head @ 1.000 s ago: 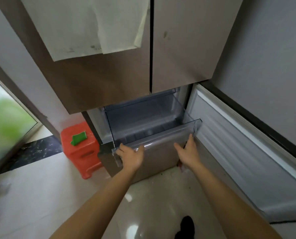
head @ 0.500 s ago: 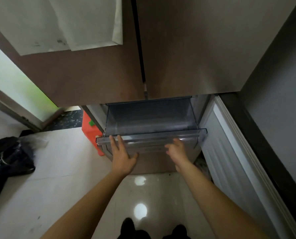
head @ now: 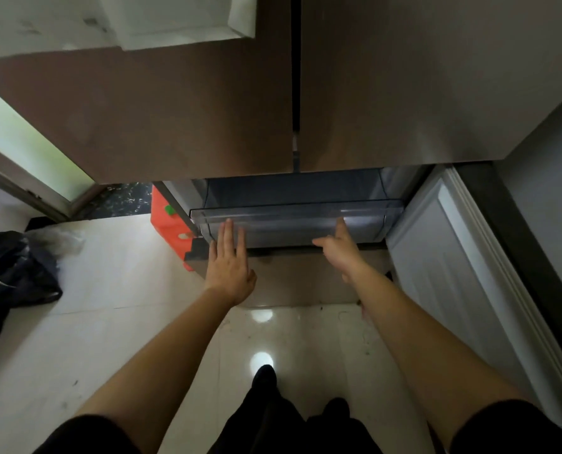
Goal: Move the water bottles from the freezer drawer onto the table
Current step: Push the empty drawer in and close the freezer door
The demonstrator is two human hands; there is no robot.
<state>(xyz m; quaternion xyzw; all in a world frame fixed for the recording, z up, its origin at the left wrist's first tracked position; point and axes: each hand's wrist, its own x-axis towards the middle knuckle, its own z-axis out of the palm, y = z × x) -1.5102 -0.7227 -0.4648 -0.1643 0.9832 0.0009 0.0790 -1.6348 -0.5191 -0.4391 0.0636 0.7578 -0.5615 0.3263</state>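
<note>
Your hands — left hand (head: 229, 268), right hand (head: 340, 249) — are flat and spread against the freezer drawer (head: 297, 222), which has slid nearly shut since a second ago; no water bottles show inside — likely already out.

Pale tiled floor (head: 109, 322) carries black bag (head: 14, 270), orange stool (head: 169, 231)

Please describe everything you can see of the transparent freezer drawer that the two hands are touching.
The freezer drawer is a clear, grey-tinted plastic bin with a flat front lip. It sits level below the two closed upper doors, partly pulled out. No bottles show in the visible part. The left hand lies flat against its front, fingers extended; the right hand reaches its front edge, open. The open lower door stands to its right.
</note>
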